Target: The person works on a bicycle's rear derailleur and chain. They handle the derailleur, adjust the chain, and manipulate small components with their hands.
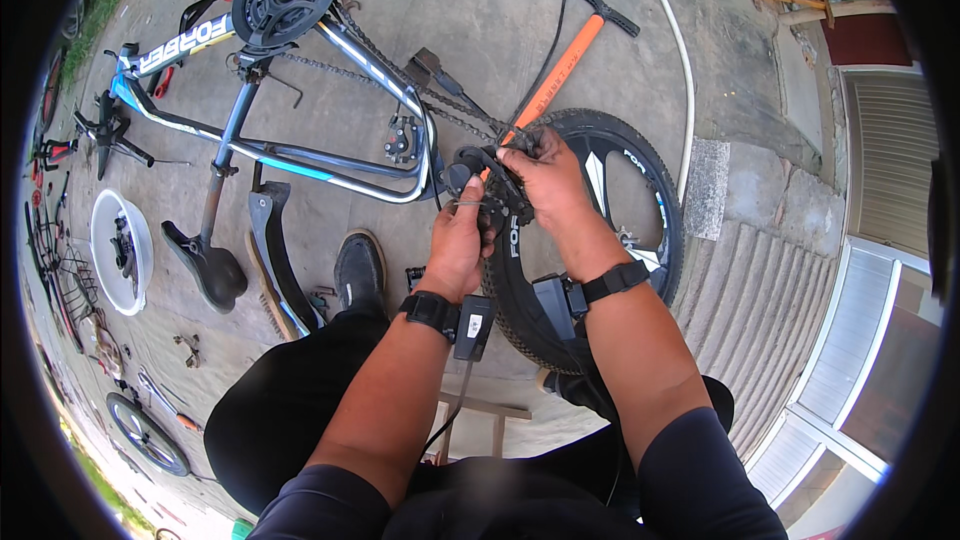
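Observation:
A bicycle frame in white, blue and black lies in front of me, its rear end close to my hands. My left hand is closed, thumb up, on the lower side of a dark rear derailleur. With fingers bent and blackened, my right hand grips the same derailleur from the right, beside the chain. The chain runs from the crankset to the derailleur. Under both hands lies a loose wheel with a knobby tyre. My fingers hide part of the derailleur.
An orange floor pump lies beyond the wheel, its hose alongside. To the left are a saddle, a black mudguard and a white basin with parts in it. A hex key rests near the frame. Ridged concrete borders the right.

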A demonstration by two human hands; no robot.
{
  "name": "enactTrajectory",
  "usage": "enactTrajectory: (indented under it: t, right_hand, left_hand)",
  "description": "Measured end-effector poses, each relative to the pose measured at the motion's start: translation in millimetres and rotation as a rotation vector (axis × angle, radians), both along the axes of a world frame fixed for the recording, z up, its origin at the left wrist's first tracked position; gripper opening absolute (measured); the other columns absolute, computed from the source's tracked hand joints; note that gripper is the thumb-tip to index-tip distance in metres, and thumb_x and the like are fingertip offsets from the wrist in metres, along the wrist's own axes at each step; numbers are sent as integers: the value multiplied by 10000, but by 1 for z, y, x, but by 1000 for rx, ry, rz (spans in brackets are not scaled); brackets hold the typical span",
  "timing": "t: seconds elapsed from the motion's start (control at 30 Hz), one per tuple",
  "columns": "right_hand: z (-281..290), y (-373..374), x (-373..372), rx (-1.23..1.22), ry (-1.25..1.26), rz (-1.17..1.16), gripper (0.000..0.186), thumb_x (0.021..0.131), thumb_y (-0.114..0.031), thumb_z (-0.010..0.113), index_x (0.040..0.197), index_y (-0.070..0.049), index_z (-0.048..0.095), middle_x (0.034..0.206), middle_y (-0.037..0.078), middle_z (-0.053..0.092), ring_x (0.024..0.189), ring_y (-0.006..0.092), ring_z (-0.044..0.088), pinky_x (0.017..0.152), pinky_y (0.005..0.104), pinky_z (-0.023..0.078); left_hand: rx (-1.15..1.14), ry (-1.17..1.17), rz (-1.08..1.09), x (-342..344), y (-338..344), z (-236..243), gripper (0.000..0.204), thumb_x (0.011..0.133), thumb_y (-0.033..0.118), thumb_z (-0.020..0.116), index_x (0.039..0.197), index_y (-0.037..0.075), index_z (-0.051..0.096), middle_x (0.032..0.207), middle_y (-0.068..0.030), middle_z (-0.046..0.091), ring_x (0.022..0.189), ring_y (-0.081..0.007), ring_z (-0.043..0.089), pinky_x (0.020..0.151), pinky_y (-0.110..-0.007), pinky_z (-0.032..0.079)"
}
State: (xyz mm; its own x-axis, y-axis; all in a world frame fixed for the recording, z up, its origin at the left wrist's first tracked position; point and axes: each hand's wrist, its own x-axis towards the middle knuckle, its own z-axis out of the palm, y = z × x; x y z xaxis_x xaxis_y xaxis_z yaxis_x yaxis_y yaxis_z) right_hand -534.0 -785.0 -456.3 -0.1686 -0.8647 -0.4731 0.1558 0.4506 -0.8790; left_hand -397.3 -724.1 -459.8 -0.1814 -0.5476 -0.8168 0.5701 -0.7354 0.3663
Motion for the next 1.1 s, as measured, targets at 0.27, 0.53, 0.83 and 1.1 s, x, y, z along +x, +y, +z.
enactTrajectory:
  t: [0.27, 0.53, 0.83, 1.1]
  right_hand:
    - [3, -3, -5, 53, -39, 65, 300, 831, 19, 783, 1058, -4, 587, 920, 56, 671, 820, 124, 651, 729, 278, 532]
    - [0, -11, -1, -4, 144, 123, 342, 811, -15, 811, 1039, 42, 563, 889, 52, 640, 794, 107, 628, 698, 263, 511]
    - [-6, -9, 3, -15, 8, 12, 313, 841, 100, 721, 1089, -48, 601, 972, 14, 642, 862, 111, 631, 789, 261, 530]
    - [-2, -10, -4, -8, -27, 41, 299, 823, 42, 777, 1030, -20, 570, 874, 17, 631, 803, 100, 615, 730, 248, 512]
  left_hand:
    - [-17, -10, -9, 1, 2, -5, 364, 975, 472, 661, 959, 124, 556, 768, 7, 518, 612, -113, 499, 480, -262, 365]
    - [-32, -60, -71, 1, 0, -2, 335, 981, 446, 652, 972, 121, 572, 753, 15, 523, 596, -104, 492, 480, -257, 365]
    - [25, -14, -51, 4, -5, -3, 375, 963, 481, 667, 958, 121, 562, 744, 18, 505, 578, -101, 486, 452, -255, 338]
    - [43, 15, -49, 6, -7, -1, 404, 952, 494, 677, 949, 106, 560, 737, 26, 506, 566, -91, 484, 448, -248, 329]
